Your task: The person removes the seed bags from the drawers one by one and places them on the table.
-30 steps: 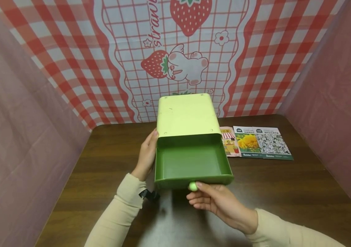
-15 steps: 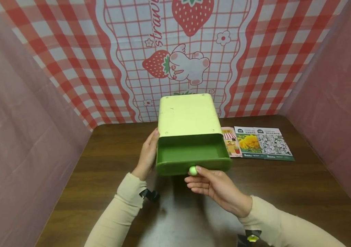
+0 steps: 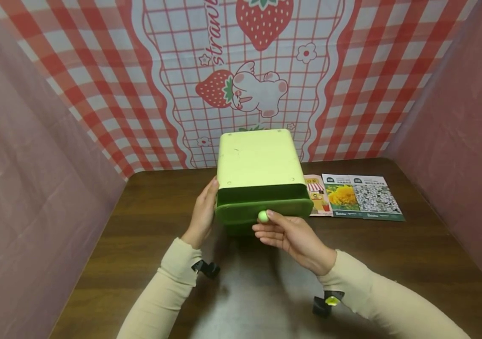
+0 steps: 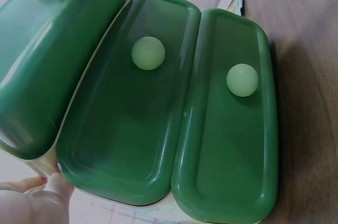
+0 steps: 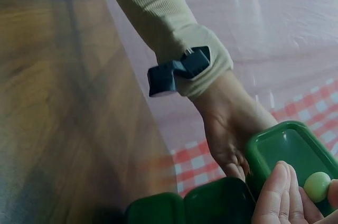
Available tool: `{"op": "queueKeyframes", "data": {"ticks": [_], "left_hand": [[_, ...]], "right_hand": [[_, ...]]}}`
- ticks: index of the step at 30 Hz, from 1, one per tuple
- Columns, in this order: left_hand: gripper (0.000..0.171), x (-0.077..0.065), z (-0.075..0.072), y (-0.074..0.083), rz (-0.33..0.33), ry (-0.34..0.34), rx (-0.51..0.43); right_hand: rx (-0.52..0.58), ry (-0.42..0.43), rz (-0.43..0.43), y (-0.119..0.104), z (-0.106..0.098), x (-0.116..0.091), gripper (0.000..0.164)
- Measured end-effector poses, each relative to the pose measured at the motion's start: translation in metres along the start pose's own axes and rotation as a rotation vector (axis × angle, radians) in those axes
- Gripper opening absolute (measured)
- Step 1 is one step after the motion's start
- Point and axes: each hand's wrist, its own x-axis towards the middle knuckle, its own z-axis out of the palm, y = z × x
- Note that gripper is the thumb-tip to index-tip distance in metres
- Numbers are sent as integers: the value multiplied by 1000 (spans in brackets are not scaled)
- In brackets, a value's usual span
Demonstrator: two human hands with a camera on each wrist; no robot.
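A small drawer cabinet point(image 3: 259, 160) with a pale yellow-green casing stands on the table. Its green top drawer point(image 3: 236, 212) sticks out a little, leaving a dark gap below the casing's edge. Thumb and fingers of my right hand point(image 3: 298, 240) pinch that drawer's round light-green knob point(image 3: 263, 216). My left hand point(image 3: 201, 212) rests along the casing's left side with extended fingers. In the left wrist view, a middle drawer point(image 4: 121, 134) and a bottom drawer point(image 4: 232, 150) sit closed, each with a round knob. The top drawer's inside is mostly hidden.
Flat printed packets, one with yellow flowers point(image 3: 342, 197) and one with white flowers point(image 3: 378, 197), lie right of the cabinet. A pinkish illustrated packet point(image 3: 318, 197) is partly behind it. Checked cloth point(image 3: 359, 94) hangs at the back, pink cloth at both sides.
The right hand has pushed the top drawer back by its knob, from widely open to nearly closed. The left hand has stayed on the casing's side.
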Motion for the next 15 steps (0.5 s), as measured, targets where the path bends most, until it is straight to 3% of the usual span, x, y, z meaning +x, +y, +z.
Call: {"op": "queueKeyframes", "data": {"ticks": [6, 15], "left_hand": [[57, 1, 1, -1, -8, 8, -9], [58, 0, 3, 0, -15, 0, -74]], "right_hand": [[22, 4, -20, -3, -1, 10, 40], [21, 15, -25, -7, -4, 24, 43]]}}
